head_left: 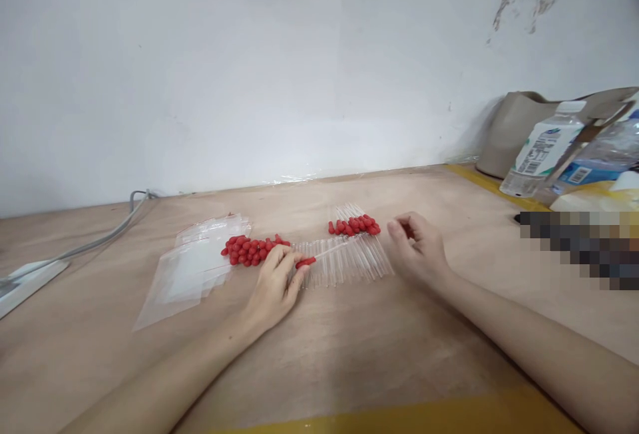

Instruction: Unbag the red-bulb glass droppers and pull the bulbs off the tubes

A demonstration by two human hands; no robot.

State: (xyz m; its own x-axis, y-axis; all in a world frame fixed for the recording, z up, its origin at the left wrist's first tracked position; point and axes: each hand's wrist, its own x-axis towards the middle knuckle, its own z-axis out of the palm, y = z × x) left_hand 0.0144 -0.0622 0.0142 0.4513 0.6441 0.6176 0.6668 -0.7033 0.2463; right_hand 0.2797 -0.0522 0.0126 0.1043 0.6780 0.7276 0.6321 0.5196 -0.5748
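Note:
My left hand (279,282) pinches a glass dropper by its red rubber bulb (305,262); its thin clear tube points right. This lies over a row of loose clear glass tubes (344,264). Just left of my fingers is a pile of loose red bulbs (249,251), partly covered by the hand. Behind the tubes lies a bunch of droppers (355,225) with red bulbs toward me and tubes pointing away. My right hand (419,247) hovers right of the tubes, fingers curled closed, with nothing visible in them.
Clear plastic bags (194,264) lie fanned at the left. A grey cable (107,237) runs to a white power strip (32,281). At the right stand a beige container (504,134) and plastic bottles (544,148). A white wall (299,74) bounds the wooden table (319,354).

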